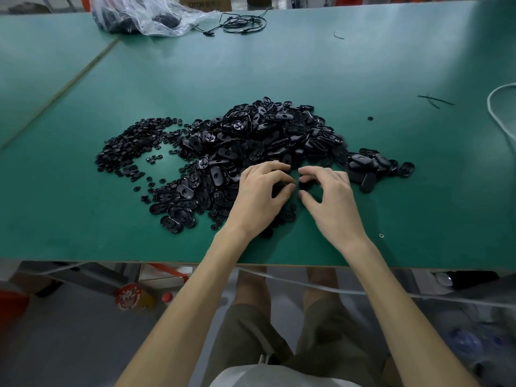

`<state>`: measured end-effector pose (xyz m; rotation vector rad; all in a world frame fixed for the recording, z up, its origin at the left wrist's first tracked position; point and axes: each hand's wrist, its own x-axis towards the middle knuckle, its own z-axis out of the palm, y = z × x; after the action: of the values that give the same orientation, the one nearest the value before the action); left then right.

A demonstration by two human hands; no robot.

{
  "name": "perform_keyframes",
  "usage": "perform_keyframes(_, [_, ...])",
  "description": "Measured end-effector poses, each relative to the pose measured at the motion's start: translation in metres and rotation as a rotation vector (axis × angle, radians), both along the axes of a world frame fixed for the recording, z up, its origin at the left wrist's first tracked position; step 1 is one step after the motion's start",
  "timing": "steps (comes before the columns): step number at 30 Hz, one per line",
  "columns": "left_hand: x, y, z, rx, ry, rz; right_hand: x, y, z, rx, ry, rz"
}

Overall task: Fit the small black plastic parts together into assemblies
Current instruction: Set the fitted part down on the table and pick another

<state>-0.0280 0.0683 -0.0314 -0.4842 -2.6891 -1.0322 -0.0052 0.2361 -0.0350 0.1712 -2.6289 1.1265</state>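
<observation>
On the green bench (83, 213), a heap of oval black plastic shells (265, 132) was piled at the middle of the frame. A spread of small round black plastic pieces (131, 143) was laid to its left. The two kinds seemed to be kept apart so that either could be picked without sorting. A smaller cluster of oval black parts (371, 166) was set aside at the right of the heap; it may have been finished work, though this could not be confirmed.

Both hands were brought together at the near edge of the heap, just above the bench, probably so that dropped parts would fall back among the stock. The left hand (259, 199) was curled, and a dark plastic part (280, 188) was gripped between its thumb and fingers. The right hand (332, 205) was held fingertip to fingertip with it, fingers bent. Something dark was seen at its tips, but whether it was pinched could not be told. A fitting step was judged to be in hand.

A clear plastic bag (145, 15) holding dark contents and a coiled black cable (243, 23) were left along the top of the frame, out of the working area.
</observation>
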Motion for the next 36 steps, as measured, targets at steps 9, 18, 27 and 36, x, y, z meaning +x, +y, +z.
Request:
perform_keyframes(9, [0.001,0.0,0.0,0.068,0.041,-0.032,0.003,-0.001,0.005,-0.113,0.038,-0.008])
perform_keyframes(18, [0.0,0.001,-0.002,0.001,0.05,-0.091,0.002,0.0,0.004,-0.08,-0.029,0.006])
perform_keyframes(27, [0.002,0.001,-0.002,0.016,0.039,-0.048,0.003,-0.001,0.005,-0.092,-0.049,-0.01])
perform_keyframes(36, [0.003,0.0,0.002,0.094,0.062,-0.013,0.004,0.0,0.01,-0.292,0.011,-0.032])
